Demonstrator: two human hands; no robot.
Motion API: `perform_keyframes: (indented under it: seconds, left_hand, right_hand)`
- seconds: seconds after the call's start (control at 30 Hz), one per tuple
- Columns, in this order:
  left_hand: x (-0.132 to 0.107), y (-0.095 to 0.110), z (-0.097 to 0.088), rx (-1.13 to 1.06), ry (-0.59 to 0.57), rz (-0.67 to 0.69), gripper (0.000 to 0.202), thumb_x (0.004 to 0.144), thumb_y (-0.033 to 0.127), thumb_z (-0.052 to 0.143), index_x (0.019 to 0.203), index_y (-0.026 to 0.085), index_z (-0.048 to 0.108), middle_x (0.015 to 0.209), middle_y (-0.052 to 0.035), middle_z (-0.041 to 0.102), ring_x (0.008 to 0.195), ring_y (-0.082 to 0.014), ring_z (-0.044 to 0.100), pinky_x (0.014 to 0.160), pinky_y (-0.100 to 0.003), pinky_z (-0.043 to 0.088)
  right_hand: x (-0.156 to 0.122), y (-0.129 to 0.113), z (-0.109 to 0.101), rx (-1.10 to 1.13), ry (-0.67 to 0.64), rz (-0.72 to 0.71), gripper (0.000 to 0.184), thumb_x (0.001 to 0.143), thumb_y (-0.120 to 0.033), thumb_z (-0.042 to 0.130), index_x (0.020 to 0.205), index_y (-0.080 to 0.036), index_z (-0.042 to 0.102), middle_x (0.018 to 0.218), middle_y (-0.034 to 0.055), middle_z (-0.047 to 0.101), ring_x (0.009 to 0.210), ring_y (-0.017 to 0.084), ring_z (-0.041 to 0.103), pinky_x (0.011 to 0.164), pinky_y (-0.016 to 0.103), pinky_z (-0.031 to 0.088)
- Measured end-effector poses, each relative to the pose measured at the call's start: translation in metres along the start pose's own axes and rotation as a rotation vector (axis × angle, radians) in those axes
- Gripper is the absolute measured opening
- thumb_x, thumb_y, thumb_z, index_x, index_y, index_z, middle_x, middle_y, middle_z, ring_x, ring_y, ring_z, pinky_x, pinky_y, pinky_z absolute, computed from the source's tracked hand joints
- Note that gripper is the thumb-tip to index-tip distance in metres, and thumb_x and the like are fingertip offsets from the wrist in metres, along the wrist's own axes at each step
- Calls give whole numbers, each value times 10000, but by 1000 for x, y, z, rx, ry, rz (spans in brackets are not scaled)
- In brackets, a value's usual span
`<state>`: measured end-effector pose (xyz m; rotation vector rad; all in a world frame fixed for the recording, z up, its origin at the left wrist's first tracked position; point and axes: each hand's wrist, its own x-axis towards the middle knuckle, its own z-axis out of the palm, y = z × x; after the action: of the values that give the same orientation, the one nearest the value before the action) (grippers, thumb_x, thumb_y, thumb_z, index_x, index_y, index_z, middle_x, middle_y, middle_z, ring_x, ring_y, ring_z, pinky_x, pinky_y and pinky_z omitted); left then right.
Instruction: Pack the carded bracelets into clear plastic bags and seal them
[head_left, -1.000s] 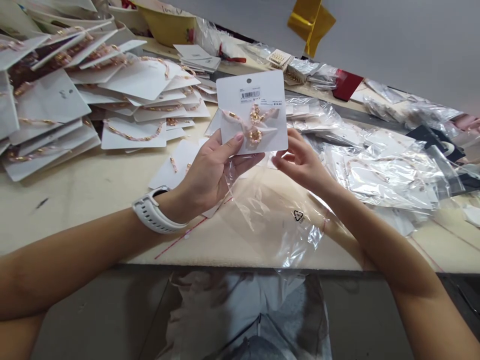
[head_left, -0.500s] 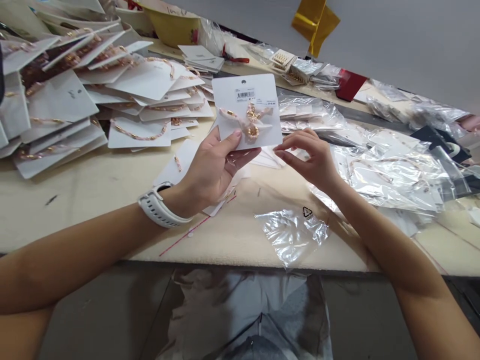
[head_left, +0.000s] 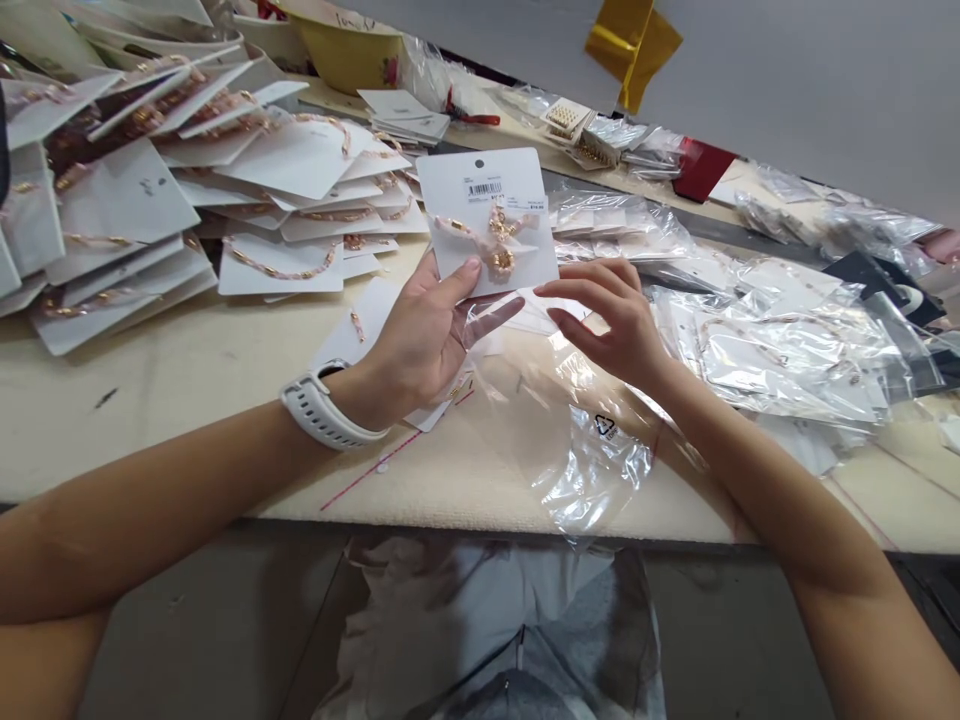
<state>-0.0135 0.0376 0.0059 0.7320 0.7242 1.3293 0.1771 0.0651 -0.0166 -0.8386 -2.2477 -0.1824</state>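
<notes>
My left hand [head_left: 427,325], with a white watch at its wrist, grips a white jewelry card [head_left: 448,180] by its lower left edge, thumb in front and fingers behind. The card's back faces me, with a barcode label, pink cord ends and a gold chain cluster [head_left: 501,258]. My right hand [head_left: 607,310] is by the card's lower right corner, thumb and fingers apart and nothing seen between them. Below, a clear plastic bag [head_left: 592,470] with a recycling mark spreads over the table edge; its film seems to reach up toward my left fingers.
Stacks of white cards with pink and gold jewelry [head_left: 281,260] fill the left side. Bagged cards [head_left: 787,340] are heaped at right. Behind stand a yellow tub [head_left: 349,60] and red-handled pliers [head_left: 476,118]. More cards [head_left: 360,335] lie under my left hand.
My right thumb and fingers have parted at the card's corner. The card has shifted slightly left. The clear bag's film now spreads higher, between the table edge and my hands.
</notes>
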Motion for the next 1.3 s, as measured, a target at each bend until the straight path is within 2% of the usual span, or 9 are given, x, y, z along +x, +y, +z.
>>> perform_keyframes:
  seconds: [0.17,0.37,0.47,0.6,0.73,0.9,1.07,1.17,1.3]
  left_hand:
    - [-1,2,2,-12,-24,12,242,974,126,448,1152,230,574,983,16,709,884,-156,661,807,-323,587]
    - [-5,4,4,-25,-53,12,364,966,104,468,1286,269,524,953,41,718,885,-134,666,867,-300,555]
    - [-5,5,4,-12,-46,14,383,959,95,476,1293,277,521,953,46,720,887,-132,659,891,-303,547]
    - [-5,6,3,30,-26,42,335,947,84,486,1239,234,550,1020,24,706,880,-124,649,884,-296,544]
    - [-4,6,2,72,-24,78,315,939,77,475,1224,191,546,1140,-8,672,941,-124,649,896,-278,530]
    - [-1,2,-2,87,-41,105,300,912,117,508,1187,232,547,1211,-7,642,1146,-161,605,976,-297,498]
    - [2,-4,-7,108,-93,118,331,815,88,607,1109,224,539,1165,-11,657,1265,-201,528,1039,-340,464]
    - [0,-6,-7,139,-122,109,345,779,82,636,1084,217,546,1076,-22,683,1220,-228,563,1013,-359,483]
    - [-3,-6,-8,205,-158,54,422,735,91,668,1121,220,556,1000,-23,693,1148,-241,608,975,-345,501]
  right_hand:
    - [-2,-7,5,28,-57,0,298,916,-327,525,1210,-294,567,1187,36,635,1184,253,506,1030,468,385]
    - [-2,-15,1,85,59,84,139,909,-329,534,1032,-270,561,980,32,640,985,227,560,936,436,452]
    - [-2,-17,0,134,96,133,133,907,-305,535,1036,-270,526,934,28,611,943,212,552,891,415,472]
    - [-2,-17,-1,192,118,124,166,897,-277,550,1058,-272,511,912,27,582,945,210,533,883,409,477]
    - [-2,-16,-4,139,72,156,147,906,-336,526,1039,-276,528,898,36,562,931,222,521,900,445,472]
    - [1,-15,-11,109,79,133,139,926,-352,471,1009,-281,557,834,38,531,934,231,521,898,463,469]
    - [6,-19,-18,115,83,77,91,927,-311,492,941,-286,577,804,27,567,882,215,540,907,442,452]
    - [7,-20,-20,69,39,102,123,940,-321,469,945,-291,588,824,24,582,910,218,549,935,451,446]
    - [7,-18,-19,101,54,97,121,943,-304,465,955,-298,586,834,15,586,894,212,551,934,455,444]
